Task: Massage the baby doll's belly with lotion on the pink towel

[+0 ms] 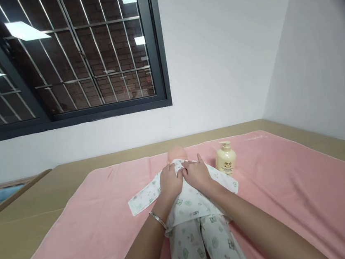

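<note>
Doll with a smooth, pinkish head (177, 152): stretched out on the cloth in front of the person, head at the far end, legs toward the camera, body covered by clothing.
White, long-sleeved fabric top with a small green and brown print (187, 204): over the doll's torso, both sleeves spread outward; its hem overlaps the waist below.
White printed fabric trousers (188, 244): over the doll's legs, running off the lower edge of the view.
Left hand (170, 180): on the upper chest of the top, near the neckline, thumb next to the other hand; a silvery bracelet (158, 219) circles the wrist.
Right hand (197, 173): on the chest too, just beside the left, one finger raised; the forearm passes over the top's side.
Grip, both hands: fingers bent over the fabric; whether they pinch it or merely rest there, I cannot tell.
Cream, rounded pump bottle with dark print (225, 158): upright, just beyond the right sleeve.
Pink cloth (86, 222): beneath doll and bottle, creased at right.
Light brown wooden tabletop (29, 212): under the cloth, showing along its left and far edges.
Dark-framed window with metal bars (89, 51): upper left, in a white wall (214, 58).
</note>
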The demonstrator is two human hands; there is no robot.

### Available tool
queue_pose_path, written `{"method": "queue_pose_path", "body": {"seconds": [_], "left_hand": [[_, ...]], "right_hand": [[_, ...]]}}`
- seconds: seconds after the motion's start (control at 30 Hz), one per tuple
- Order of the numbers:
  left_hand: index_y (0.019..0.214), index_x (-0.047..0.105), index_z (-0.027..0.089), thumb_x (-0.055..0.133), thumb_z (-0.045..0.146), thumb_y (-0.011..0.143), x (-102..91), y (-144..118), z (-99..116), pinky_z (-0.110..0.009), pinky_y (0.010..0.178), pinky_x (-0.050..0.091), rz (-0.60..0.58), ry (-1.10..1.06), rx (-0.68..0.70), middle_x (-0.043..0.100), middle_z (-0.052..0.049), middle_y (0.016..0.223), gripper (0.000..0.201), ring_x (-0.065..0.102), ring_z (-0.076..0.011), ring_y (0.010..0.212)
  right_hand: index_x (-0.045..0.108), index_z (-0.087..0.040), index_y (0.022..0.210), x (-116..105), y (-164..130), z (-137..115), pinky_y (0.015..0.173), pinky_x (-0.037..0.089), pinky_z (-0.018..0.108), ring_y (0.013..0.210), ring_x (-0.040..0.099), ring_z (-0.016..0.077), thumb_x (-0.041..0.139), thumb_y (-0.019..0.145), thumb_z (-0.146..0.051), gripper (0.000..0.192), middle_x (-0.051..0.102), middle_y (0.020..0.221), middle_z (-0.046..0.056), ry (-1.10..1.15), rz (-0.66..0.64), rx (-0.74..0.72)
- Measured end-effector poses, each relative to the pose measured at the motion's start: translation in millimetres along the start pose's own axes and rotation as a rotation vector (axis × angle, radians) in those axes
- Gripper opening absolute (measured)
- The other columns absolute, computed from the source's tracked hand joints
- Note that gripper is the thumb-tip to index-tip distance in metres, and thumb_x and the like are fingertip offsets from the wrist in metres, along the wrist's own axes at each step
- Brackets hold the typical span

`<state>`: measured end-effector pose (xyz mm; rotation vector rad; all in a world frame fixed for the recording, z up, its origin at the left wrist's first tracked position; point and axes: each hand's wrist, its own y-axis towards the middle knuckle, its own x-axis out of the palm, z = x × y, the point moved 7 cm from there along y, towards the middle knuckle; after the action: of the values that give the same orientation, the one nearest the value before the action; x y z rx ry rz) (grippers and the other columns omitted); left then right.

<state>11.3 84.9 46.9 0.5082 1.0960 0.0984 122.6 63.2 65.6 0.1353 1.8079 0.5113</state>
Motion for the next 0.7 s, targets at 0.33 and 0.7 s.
{"method": "queue_pose_path", "body": {"seconds": [0.33,0.7], "left_hand": [[0.139,0.049,0.011,0.042,0.039,0.093,7.3,-3,-10,-0.051,0.115,0.026,-0.025,0.025,-0.049,0.048,-0.019,0.144,0.055,0.035,-0.0364,0.139],[0.112,0.065,0.012,0.046,0.027,0.09,-6.9,-6,-3,-0.04,0.101,0.044,0.133,-0.112,0.053,0.068,-0.012,0.112,0.034,0.058,-0.0262,0.11]], "right_hand": [[0.043,-0.016,0.144,24,5,19,0.113,0.015,0.053,0.142,0.029,0.0317,0.033,0.097,-0.034,0.051,0.039,0.152,0.012,0.095,-0.132,0.078],[0.066,-0.014,0.112,6,1,-1,0.105,0.028,0.039,0.111,0.059,0.0244,0.033,0.097,-0.022,0.037,0.068,0.115,0.014,-0.001,0.022,0.009]]}}
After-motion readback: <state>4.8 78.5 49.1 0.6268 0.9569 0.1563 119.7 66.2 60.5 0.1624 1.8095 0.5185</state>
